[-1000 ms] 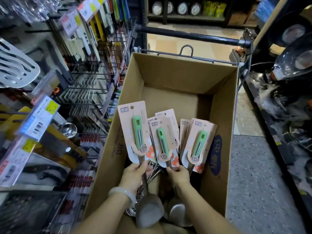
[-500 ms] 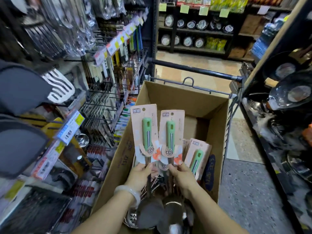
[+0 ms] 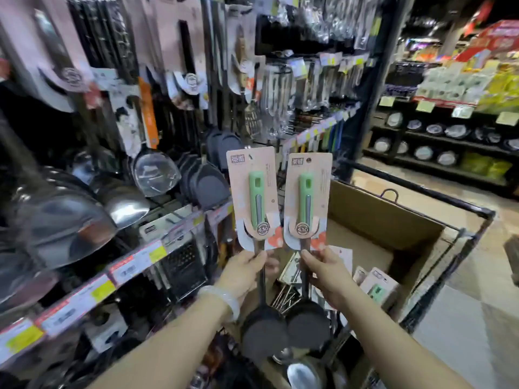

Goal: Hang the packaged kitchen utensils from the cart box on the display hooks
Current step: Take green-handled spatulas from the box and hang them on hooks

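The person is now holding two packaged ladles upright above the cardboard box (image 3: 387, 220), where half a second ago they were only just lifting out of it. The left hand (image 3: 244, 272) is pinching the stem of the left ladle (image 3: 254, 197) with its fingers; the right hand (image 3: 325, 273) is gripping the right ladle (image 3: 307, 197) the same way. The view is swinging up to the hanging utensils (image 3: 179, 66) on the left, so hanging probably comes next. More packs (image 3: 377, 287) are lying in the box on the cart (image 3: 477, 217). Price labels are lining the near shelf edge (image 3: 134, 265); stocked shelves are standing far right.
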The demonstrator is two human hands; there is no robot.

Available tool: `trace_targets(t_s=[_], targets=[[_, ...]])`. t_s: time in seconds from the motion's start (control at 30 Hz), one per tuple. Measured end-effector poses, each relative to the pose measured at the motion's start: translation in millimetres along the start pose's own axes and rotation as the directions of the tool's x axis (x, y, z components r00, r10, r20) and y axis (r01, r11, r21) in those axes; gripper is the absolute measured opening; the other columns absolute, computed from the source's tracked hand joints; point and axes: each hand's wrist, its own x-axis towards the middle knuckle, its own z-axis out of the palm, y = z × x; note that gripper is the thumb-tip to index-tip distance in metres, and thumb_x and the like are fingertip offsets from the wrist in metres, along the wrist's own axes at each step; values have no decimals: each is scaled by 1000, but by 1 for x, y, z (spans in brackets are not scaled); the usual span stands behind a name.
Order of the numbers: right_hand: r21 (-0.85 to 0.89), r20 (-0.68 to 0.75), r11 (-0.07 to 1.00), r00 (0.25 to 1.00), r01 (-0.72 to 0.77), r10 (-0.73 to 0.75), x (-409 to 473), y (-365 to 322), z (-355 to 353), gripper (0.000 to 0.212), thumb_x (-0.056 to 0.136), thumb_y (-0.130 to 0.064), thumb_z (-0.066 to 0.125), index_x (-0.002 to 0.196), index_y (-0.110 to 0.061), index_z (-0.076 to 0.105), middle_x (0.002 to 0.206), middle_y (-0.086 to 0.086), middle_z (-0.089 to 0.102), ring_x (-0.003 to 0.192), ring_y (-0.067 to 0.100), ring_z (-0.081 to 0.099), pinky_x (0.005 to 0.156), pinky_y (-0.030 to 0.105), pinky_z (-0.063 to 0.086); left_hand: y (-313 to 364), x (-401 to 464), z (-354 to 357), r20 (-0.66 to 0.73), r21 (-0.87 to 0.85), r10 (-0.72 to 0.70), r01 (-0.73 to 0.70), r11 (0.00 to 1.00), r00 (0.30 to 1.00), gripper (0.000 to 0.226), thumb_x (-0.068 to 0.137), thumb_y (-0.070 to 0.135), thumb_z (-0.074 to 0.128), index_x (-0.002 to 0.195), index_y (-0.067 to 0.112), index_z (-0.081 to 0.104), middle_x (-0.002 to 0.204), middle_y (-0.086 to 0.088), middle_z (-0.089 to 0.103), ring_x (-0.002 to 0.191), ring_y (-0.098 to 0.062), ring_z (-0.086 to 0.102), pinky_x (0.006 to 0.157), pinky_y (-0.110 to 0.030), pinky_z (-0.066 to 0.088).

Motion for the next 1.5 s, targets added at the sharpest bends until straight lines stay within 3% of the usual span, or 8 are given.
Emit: trace_targets(t_s=[0.2, 0.37, 0.47, 0.6, 0.8, 0.93, 1.17, 1.5], targets=[[-12, 271, 997, 960, 79, -72, -47, -25, 93, 7, 93, -6, 53, 92, -13, 56, 75, 5, 58, 62, 15, 55, 50, 18, 47, 31, -92, -74, -189, 22, 103, -101, 995, 976, 19, 96, 19, 44, 96, 8, 60, 86, -2, 67, 71, -8, 68, 68, -21, 53], [-33, 452, 997, 891, 66, -44, -87, -25, 169, 8, 92, -12, 56, 87, -18, 57, 91, 11, 59, 81, 24, 53, 65, 35, 43, 42, -166, -138, -369, 34, 145, -142, 989, 918, 23, 96, 17, 44, 86, 6, 61, 83, -2, 68, 66, -5, 69, 61, -20, 54], [-77, 555, 994, 832, 77, -21, -111, -19, 213, 7, 92, -15, 56, 95, -19, 60, 93, 4, 60, 89, 20, 54, 93, 49, 46, 45, -211, -171, -465, 56, 147, -137, 989, 873, 25, 95, 16, 46, 77, 10, 61, 84, -4, 69, 66, -7, 68, 64, -24, 52], [-85, 650, 992, 760, 93, -15, -149, -14, 277, 6, 90, -13, 59, 95, -16, 61, 84, 8, 63, 81, 17, 57, 74, 33, 43, 44, -273, -216, -604, 50, 132, -128, 991, 786, 23, 92, 24, 54, 82, 7, 66, 91, -11, 72, 83, -27, 62, 79, -46, 46], [-61, 750, 994, 661, 90, -14, -207, -18, 367, 12, 90, -9, 59, 101, -6, 62, 87, 15, 62, 82, 22, 53, 70, 35, 43, 45, -343, -281, -712, -3, 118, -171, 985, 693, 18, 92, 14, 53, 86, 3, 66, 75, -7, 74, 78, -25, 69, 80, -44, 54], [-6, 763, 995, 643, 97, -58, -223, -47, 411, 8, 92, -11, 55, 99, -13, 58, 76, 9, 58, 72, 21, 51, 62, 29, 36, 55, -364, -310, -741, 11, 188, -268, 963, 645, 13, 92, -2, 47, 90, -5, 60, 69, -15, 67, 69, -28, 65, 52, -23, 56], [201, 735, 966, 628, 160, -257, -223, -104, 444, 7, 94, -10, 52, 100, -12, 54, 71, 1, 56, 66, 13, 57, 67, 27, 51, 78, -362, -330, -673, 14, 216, -280, 960, 708, 15, 94, 7, 46, 88, 5, 60, 63, -2, 69, 54, -10, 69, 53, -24, 51], [166, 760, 979, 616, 121, -205, -208, -110, 445, 9, 94, -13, 53, 86, -17, 54, 56, -7, 61, 60, 10, 59, 70, 33, 56, 82, -349, -347, -619, 3, 223, -282, 959, 753, 12, 93, 12, 50, 94, 8, 61, 74, -3, 73, 68, -13, 71, 51, -20, 52]])
